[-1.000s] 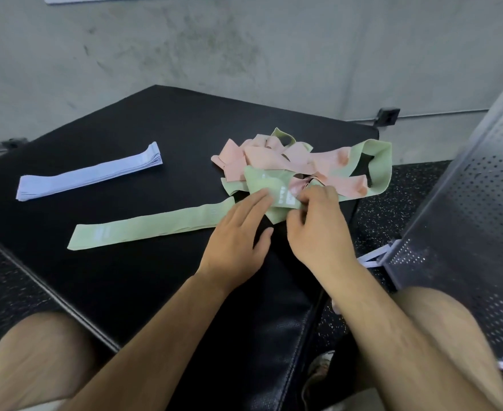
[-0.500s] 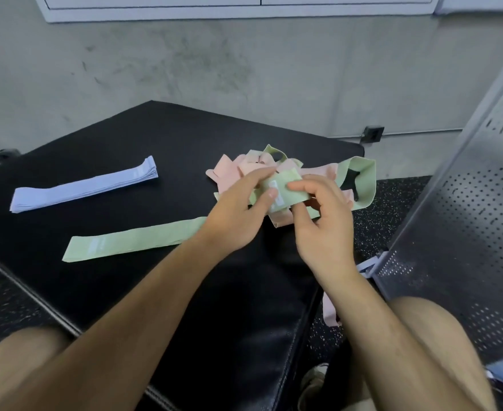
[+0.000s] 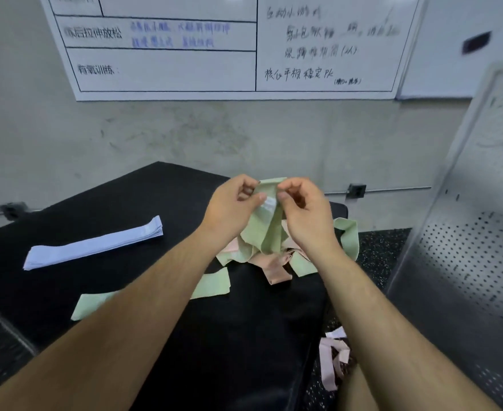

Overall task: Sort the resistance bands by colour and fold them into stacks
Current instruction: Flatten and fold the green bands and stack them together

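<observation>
Flat green band [image 3: 211,284] by desk's [image 3: 244,336] near left edge: middle hidden under left forearm [image 3: 143,307]. Mixed pile [image 3: 274,268] partly behind held green band [image 3: 266,229]. Whiteboard [image 3: 185,72] cut by top edge, writing blurred.

Goes bare-handed: left hand [image 3: 232,209] and right hand [image 3: 306,215] uncovered, with short nails on the thumbs. Bares both arms as well: left forearm [image 3: 131,315] and right forearm [image 3: 377,315] uncovered from the wrist down to the lower edge of the view, broad and smooth, softly blurred toward the elbows. Shows a strip of bare leg [image 3: 352,393] at the bottom, just inside the right forearm; too little there to tell any clothing.
</observation>
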